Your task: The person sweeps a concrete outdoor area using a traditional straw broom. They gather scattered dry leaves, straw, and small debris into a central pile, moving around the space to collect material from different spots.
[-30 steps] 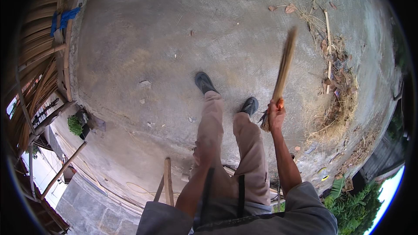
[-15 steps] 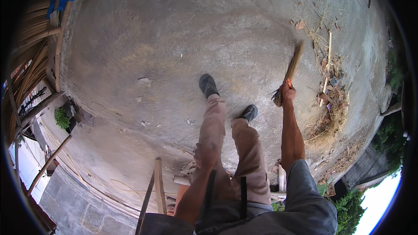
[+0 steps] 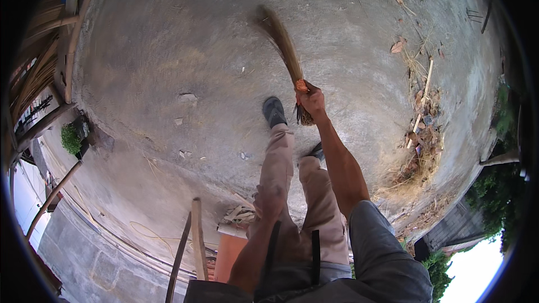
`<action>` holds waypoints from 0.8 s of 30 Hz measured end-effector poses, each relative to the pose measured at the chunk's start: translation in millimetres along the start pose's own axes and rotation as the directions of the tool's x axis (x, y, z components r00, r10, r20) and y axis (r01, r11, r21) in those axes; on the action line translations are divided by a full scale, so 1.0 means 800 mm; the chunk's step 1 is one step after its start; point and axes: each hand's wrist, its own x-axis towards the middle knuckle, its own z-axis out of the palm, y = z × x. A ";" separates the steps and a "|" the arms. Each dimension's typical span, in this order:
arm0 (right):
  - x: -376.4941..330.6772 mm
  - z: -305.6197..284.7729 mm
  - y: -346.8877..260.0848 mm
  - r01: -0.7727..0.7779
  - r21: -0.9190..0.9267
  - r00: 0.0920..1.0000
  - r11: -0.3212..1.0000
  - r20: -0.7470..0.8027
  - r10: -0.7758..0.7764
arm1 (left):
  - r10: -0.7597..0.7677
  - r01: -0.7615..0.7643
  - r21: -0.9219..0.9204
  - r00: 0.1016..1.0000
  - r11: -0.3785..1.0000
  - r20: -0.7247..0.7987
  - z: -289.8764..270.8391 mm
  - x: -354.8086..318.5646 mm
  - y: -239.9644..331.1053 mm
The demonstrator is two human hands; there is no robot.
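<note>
My right hand (image 3: 311,101) is closed around the bound handle end of a short stick broom (image 3: 283,45), just ahead of my left foot. An orange tie wraps the bundle at the grip, and the stub of the handle sticks out below my fist. The bristles point up and to the left over the concrete floor (image 3: 140,78), their tips blurred by motion. My left hand (image 3: 270,199) rests on my left leg near the knee, holding nothing; its fingers lie against the trousers and are partly blurred.
A heap of dry leaves, straw and sticks (image 3: 424,134) lies to the right. Small pale chips (image 3: 187,97) dot the floor at left. Wooden posts (image 3: 197,235) and an orange object (image 3: 227,255) stand near lower left. A potted plant (image 3: 71,138) and bamboo structure (image 3: 73,50) are far left.
My right hand has swung the broom leftward from beside the heap to ahead of my left foot, and its bristles now tilt left. My left hand stays on my leg.
</note>
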 end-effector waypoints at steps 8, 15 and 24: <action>-0.093 -0.035 0.009 0.019 0.229 0.950 0.973 -0.308 0.054 | -0.112 0.114 -0.100 0.994 0.988 0.018 0.008 0.019 0.001; -0.103 0.009 -0.045 0.160 -0.514 0.900 0.842 0.427 0.090 | -0.037 0.037 0.008 0.999 0.999 0.030 -0.033 0.040 0.029; -0.026 0.024 -0.119 0.029 0.087 0.999 0.996 -0.022 -0.027 | -0.149 0.150 -0.101 0.989 0.983 0.022 -0.056 0.083 0.060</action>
